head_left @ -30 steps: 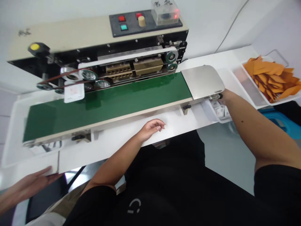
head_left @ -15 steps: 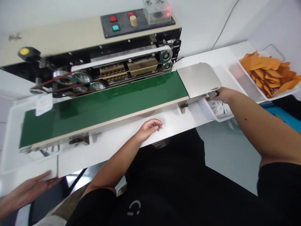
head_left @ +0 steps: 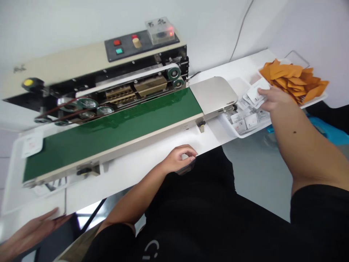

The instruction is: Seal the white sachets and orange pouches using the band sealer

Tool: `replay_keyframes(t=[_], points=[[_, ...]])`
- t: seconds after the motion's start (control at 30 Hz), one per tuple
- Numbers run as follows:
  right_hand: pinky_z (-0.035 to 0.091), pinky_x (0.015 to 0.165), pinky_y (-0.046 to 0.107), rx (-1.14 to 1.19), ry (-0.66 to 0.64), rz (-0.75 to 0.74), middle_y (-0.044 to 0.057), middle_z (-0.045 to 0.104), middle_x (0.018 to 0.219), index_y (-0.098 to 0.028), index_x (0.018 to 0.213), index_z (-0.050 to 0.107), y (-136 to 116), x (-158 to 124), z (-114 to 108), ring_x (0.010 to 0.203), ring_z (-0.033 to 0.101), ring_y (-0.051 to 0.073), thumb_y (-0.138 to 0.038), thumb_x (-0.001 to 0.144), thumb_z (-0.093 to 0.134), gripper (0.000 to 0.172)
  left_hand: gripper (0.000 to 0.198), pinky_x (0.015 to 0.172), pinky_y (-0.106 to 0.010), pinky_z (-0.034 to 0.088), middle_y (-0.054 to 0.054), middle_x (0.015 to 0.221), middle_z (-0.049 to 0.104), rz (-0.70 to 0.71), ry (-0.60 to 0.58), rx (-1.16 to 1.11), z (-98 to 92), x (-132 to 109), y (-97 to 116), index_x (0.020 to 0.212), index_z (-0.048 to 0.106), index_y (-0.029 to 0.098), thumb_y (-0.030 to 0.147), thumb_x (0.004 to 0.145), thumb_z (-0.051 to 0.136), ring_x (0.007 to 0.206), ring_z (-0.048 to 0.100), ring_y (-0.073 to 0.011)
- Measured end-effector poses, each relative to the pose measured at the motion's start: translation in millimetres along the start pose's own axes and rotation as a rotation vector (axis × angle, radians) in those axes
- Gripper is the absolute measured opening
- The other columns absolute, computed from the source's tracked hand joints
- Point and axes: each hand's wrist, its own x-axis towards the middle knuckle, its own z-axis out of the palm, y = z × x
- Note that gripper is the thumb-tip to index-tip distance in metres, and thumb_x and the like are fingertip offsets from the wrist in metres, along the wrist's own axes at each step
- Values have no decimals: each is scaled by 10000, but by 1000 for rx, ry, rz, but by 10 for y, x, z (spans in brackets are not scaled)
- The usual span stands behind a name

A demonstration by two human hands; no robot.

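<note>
My right hand (head_left: 276,98) pinches a few flat white printed packets (head_left: 257,92) between thumb and fingers. It holds them above a white bin (head_left: 236,135) with several similar small packets (head_left: 245,122) inside. My left hand (head_left: 180,159) rests at the table's front edge, its fingers curled round towards the thumb and nothing visible in them. Behind it stands a band sealing machine with a green conveyor belt (head_left: 122,129) and a metal end plate (head_left: 214,94). Another white packet (head_left: 32,143) lies at the belt's far left end.
Orange envelopes (head_left: 294,78) fill a bin at the right. A clear box (head_left: 160,30) sits on the machine's control panel (head_left: 116,56). Another white tray (head_left: 13,171) lies under the belt's left end. A co-worker's hand (head_left: 40,225) is at the lower left.
My right hand has come out from beside the end plate, up and right, with packets. The packet at the belt's left end has travelled left. My left hand's fingers have curled towards the thumb.
</note>
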Motion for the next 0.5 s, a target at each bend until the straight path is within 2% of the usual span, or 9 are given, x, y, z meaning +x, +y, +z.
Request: replay_keyframes(t=[0.03, 0.1, 0.17, 0.23, 0.27, 0.3, 0.37, 0.43, 0.5], points=[[509, 811, 336, 67, 14, 1, 54, 761, 1030, -141, 1114, 622, -60, -7, -27, 774, 656, 74, 30, 998, 625, 207, 268, 871, -335, 570, -111, 1010, 752, 1, 10, 1, 75, 97, 53, 1069, 781, 178, 431, 1002, 724, 901, 713, -191], [514, 838, 323, 185, 25, 1, 58, 758, 1112, -159, 1111, 632, -218, -76, -69, 829, 674, 72, 4, 1025, 600, 188, 302, 875, -338, 574, -109, 1017, 751, -33, 108, -40, 235, 320, 152, 1042, 779, 182, 476, 977, 749, 905, 710, -193], [519, 861, 304, 190, 25, -46, 76, 755, 1169, -173, 1114, 642, -392, -254, -78, 902, 690, 79, -47, 1064, 559, 159, 362, 886, -348, 583, -109, 1051, 755, -76, 223, -198, 395, 563, 267, 1065, 760, 189, 529, 944, 779, 921, 722, -200], [531, 890, 302, 173, -65, -89, 88, 760, 1176, -185, 1116, 653, -527, -556, -32, 973, 700, 102, -93, 1083, 517, 168, 421, 932, -369, 585, -113, 1121, 756, -66, 280, -347, 533, 795, 419, 1109, 742, 201, 551, 894, 832, 987, 729, -219], [542, 910, 312, 176, -160, -108, 82, 764, 1163, -194, 1120, 657, -565, -743, 15, 998, 705, 121, -115, 1070, 531, 156, 447, 963, -377, 578, -118, 1172, 751, -45, 301, -391, 587, 898, 509, 1140, 733, 207, 548, 877, 852, 1038, 729, -230], [557, 920, 332, 206, -266, -128, 70, 767, 1141, -210, 1121, 657, -579, -944, 78, 1012, 711, 147, -148, 1032, 593, 126, 466, 999, -389, 570, -122, 1229, 743, -21, 320, -427, 628, 989, 603, 1174, 720, 213, 541, 874, 860, 1097, 725, -243], [591, 925, 380, 219, -422, -159, 46, 768, 1097, -250, 1135, 648, -539, -1343, 238, 1039, 724, 208, -257, 880, 796, 295, 510, 1081, -412, 538, -125, 1368, 703, 36, 386, -485, 673, 1124, 785, 1263, 684, 232, 543, 892, 844, 1246, 689, -272], [620, 902, 424, 223, -471, -159, 33, 762, 1063, -280, 1107, 637, -428, -1684, 424, 1042, 736, 260, -364, 720, 931, 493, 603, 1086, -425, 536, -125, 1466, 652, 66, 430, -528, 684, 1191, 927, 1356, 639, 255, 568, 883, 844, 1349, 636, -308], [637, 880, 448, 239, -467, -151, 30, 761, 1068, -301, 1096, 639, -276, -1928, 616, 1039, 741, 283, -432, 660, 973, 565, 685, 1056, -434, 553, -130, 1476, 641, 61, 433, -534, 681, 1194, 1005, 1401, 621, 261, 572, 847, 875, 1390, 603, -347]])
